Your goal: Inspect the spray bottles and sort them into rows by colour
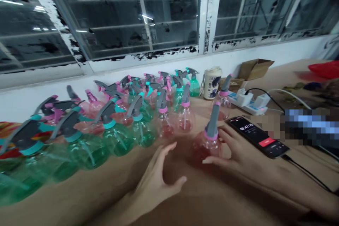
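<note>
My right hand grips the clear pink body of a pink spray bottle, thumb on the near side and fingers at its right side. The bottle is upright, with a grey trigger head and a pink collar; whether its base touches the table cannot be told. To its left, my left hand is open and holds nothing, its thumb and fingers spread apart. Just beyond that hand stand a green spray bottle with a turquoise collar and another pink spray bottle.
Many more green and pink spray bottles crowd the table's left and back, along the wall. Right of them are a printed cup, an open cardboard box and a power strip with cables. A phone lies beside my right hand.
</note>
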Tool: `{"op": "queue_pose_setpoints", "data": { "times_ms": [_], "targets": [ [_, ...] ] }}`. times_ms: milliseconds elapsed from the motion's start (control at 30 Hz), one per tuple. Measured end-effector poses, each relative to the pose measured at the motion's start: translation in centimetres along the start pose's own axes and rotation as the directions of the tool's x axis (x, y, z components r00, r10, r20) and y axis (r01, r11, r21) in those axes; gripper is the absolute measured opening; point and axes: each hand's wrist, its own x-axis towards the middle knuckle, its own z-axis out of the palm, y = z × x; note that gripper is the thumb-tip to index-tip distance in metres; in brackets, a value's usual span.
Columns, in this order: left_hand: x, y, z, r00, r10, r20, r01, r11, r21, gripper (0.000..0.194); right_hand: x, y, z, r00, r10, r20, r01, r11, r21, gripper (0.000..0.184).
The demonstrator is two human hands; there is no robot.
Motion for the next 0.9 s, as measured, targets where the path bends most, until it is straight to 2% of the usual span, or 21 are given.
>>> {"op": "queue_pose_setpoints", "data": {
  "times_ms": [100,167,233,367,500,667,800,900],
  "targets": [
    [-0.9,-1.2,-0.2,0.998,-0.048,-0.038,0.052,0.992,0.113,0.054,0.6,3.6,-0.8,0.994,0.103,-0.040,-0.105,0.993,-0.046,0.061],
    [-1.5,-1.8,-0.5,0.995,-0.060,-0.075,0.071,0.985,0.156,0.048,1.5,5.3,-1.1,0.993,0.116,-0.017,-0.116,0.993,0.005,0.063],
    [-1.9,-2.4,-0.7,0.991,-0.078,-0.110,0.098,0.977,0.190,0.043,2.5,6.4,-1.4,0.991,0.132,0.000,-0.132,0.991,-0.020,0.061],
    [-2.4,-3.2,-1.0,0.988,-0.089,-0.128,0.118,0.964,0.238,0.037,4.5,7.9,-1.7,0.986,0.164,0.019,-0.158,0.968,-0.195,0.055],
    [-2.7,-3.6,-1.1,0.988,-0.083,-0.127,0.114,0.958,0.264,0.034,6.0,8.8,-1.6,0.988,0.154,0.014,-0.145,0.955,-0.260,0.048],
    [-2.7,-3.5,-0.9,0.987,-0.062,-0.146,0.098,0.962,0.256,0.032,7.4,8.3,-2.0,0.991,0.123,0.054,-0.104,0.956,-0.276,0.034],
    [-2.6,-3.5,-0.7,0.985,-0.092,-0.144,0.124,0.965,0.231,0.030,8.0,8.3,-1.8,0.988,0.138,0.063,-0.117,0.956,-0.268,0.036],
    [-2.7,-3.8,-0.8,0.984,-0.131,-0.119,0.156,0.960,0.231,0.031,7.8,8.6,-1.2,0.980,0.198,0.029,-0.184,0.949,-0.256,0.041]
  ]
}}
